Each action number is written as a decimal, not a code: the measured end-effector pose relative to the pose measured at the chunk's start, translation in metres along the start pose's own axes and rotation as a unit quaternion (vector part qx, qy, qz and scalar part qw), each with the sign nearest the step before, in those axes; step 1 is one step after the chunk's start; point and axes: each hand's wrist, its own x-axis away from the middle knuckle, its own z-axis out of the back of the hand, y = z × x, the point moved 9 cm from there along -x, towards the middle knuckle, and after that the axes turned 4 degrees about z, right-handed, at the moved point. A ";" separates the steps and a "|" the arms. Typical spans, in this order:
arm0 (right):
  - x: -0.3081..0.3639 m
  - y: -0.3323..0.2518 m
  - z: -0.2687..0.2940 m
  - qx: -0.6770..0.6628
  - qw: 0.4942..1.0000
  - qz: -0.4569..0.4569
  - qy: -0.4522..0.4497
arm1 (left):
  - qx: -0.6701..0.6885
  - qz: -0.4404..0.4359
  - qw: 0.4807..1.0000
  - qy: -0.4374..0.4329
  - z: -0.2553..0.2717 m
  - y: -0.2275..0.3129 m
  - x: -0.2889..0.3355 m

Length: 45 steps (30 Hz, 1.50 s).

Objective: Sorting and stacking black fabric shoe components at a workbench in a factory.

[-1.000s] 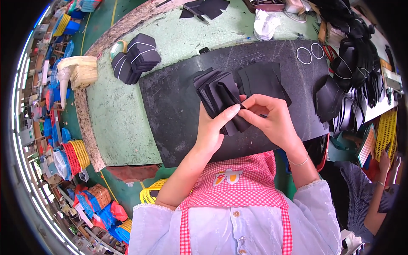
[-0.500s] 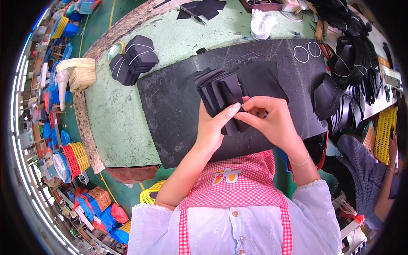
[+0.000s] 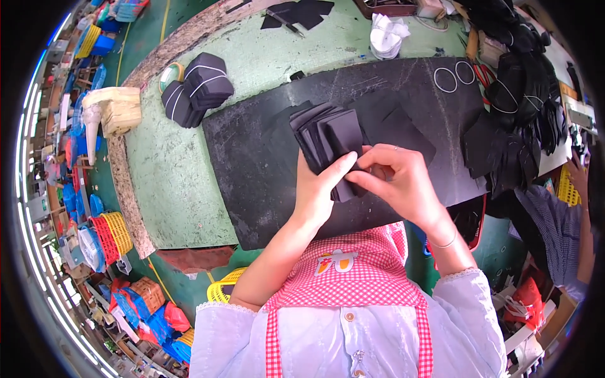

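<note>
My left hand (image 3: 315, 189) is closed around a thick stack of black sheet pieces (image 3: 329, 131), thumb pressed on top. The pieces fan apart at the far left end; whether they are leather or fabric I cannot tell. At the stack's right edge, near my left thumb, the thumb and fingers of my right hand (image 3: 403, 179) pinch together on the pieces. How many layers they grip is hidden. Loose black pieces (image 3: 403, 129) lie just beyond my right hand on a black work mat (image 3: 252, 164).
Two banded black stacks (image 3: 209, 80) and a tape roll (image 3: 170, 75) are at left on the green table (image 3: 170, 189). White rings (image 3: 446, 80) lie on the mat. Black piles (image 3: 488, 145) crowd the right. A white bundle (image 3: 387, 36) stands at the back; another person's sleeve (image 3: 551, 233) shows at right.
Both my hands keep hold of the stack with small finger shifts. The loose pieces beyond my right hand lie slightly differently. At right, the other person has moved, and the black pile there has shifted.
</note>
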 end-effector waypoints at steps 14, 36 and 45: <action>0.000 -0.016 0.043 0.184 0.964 0.049 0.183 | 0.030 -0.011 0.999 0.023 0.013 0.001 -0.002; -0.004 0.021 -0.006 -0.220 0.972 -0.080 -0.029 | 0.019 -0.008 0.999 -0.048 -0.007 0.003 0.002; 0.003 0.032 -0.006 -0.222 0.970 -0.094 -0.016 | -0.012 -0.007 0.997 -0.071 -0.007 0.003 0.000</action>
